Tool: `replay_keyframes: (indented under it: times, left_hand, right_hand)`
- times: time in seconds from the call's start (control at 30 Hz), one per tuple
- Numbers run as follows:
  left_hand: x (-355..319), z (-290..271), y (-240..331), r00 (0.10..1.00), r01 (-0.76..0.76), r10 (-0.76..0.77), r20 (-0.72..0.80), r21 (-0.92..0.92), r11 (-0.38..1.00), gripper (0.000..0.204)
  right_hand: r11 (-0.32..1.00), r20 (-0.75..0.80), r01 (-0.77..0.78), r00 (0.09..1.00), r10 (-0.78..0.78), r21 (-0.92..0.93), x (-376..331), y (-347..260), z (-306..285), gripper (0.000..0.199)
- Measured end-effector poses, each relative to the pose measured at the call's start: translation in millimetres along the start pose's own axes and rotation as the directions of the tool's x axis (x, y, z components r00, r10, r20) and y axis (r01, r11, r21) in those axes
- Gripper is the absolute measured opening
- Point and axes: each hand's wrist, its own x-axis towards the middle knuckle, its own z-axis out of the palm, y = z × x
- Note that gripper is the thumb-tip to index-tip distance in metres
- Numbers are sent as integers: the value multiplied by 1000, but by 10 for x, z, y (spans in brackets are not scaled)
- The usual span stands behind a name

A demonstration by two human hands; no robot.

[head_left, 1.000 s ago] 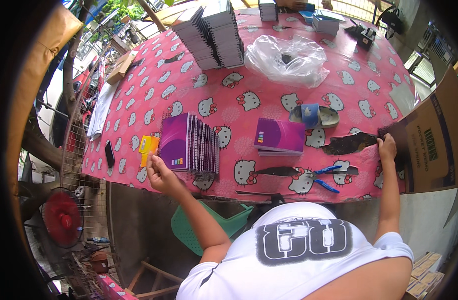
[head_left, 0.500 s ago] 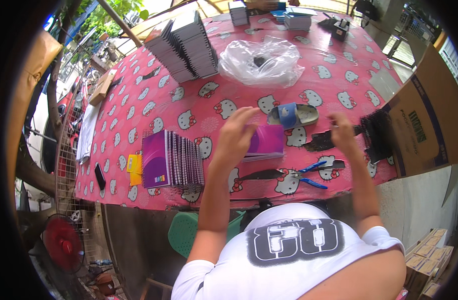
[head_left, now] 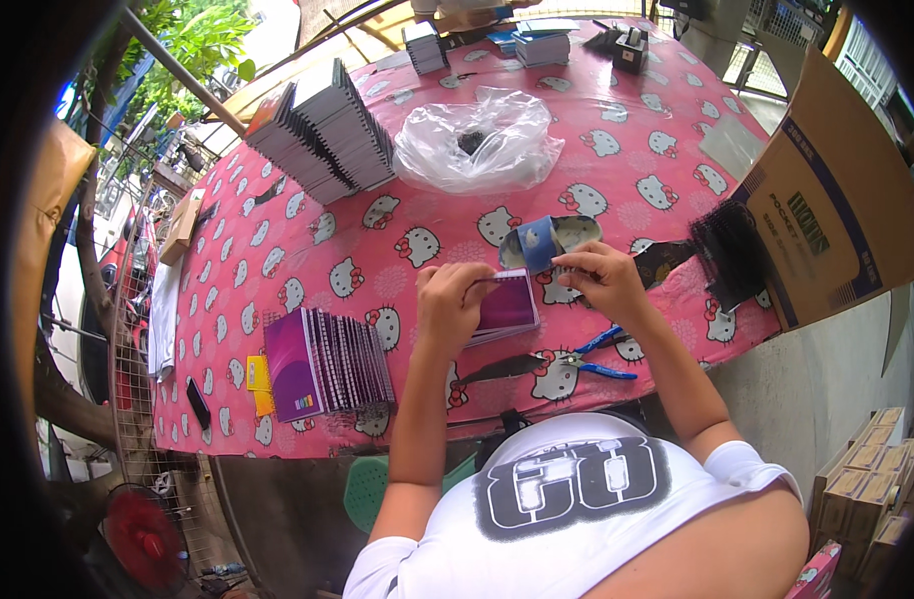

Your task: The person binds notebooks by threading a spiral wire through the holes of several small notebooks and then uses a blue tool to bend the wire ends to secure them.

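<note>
A small stack of purple notebooks or covers (head_left: 507,304) lies in front of me. My left hand (head_left: 451,307) is closed on its upper left edge, thumb and fingers pinched together. My right hand (head_left: 602,277) is also pinched, just above and right of the stack; whatever its fingertips hold is too thin to make out. Beyond them lies a blue slide sandal (head_left: 538,243), close to the right fingertips. Blue-handled pliers (head_left: 602,369) rest open on the table below the right forearm.
Spiral-bound purple notebooks (head_left: 327,361) stand in a row at left, beside a yellow pad (head_left: 259,379) and a phone (head_left: 198,403). Black binding coils (head_left: 731,250) spill from a cardboard box (head_left: 826,215). A clear plastic bag (head_left: 477,145) and tall notebook stacks (head_left: 322,135) stand farther back.
My right hand has come leftward from near the black coils to the purple stack. My left hand has lowered onto the stack's edge and closed. The view has shifted slightly.
</note>
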Motion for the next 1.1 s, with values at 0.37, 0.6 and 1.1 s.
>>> replay_keyframes:
  times: [0.37,0.6,1.1]
  left_hand:
    - [-104,-15,208,989,-49,47,-138,-10,999,18]
    - [-142,72,273,980,52,-17,-200,167,985,18]
    - [-196,97,340,957,159,-136,-257,69,985,23]
  right_hand:
    - [929,226,-173,969,100,326,176,-151,101,13]
    - [928,387,-245,914,125,279,327,-105,17,16]
    - [948,246,231,953,-176,-218,180,-250,70,29]
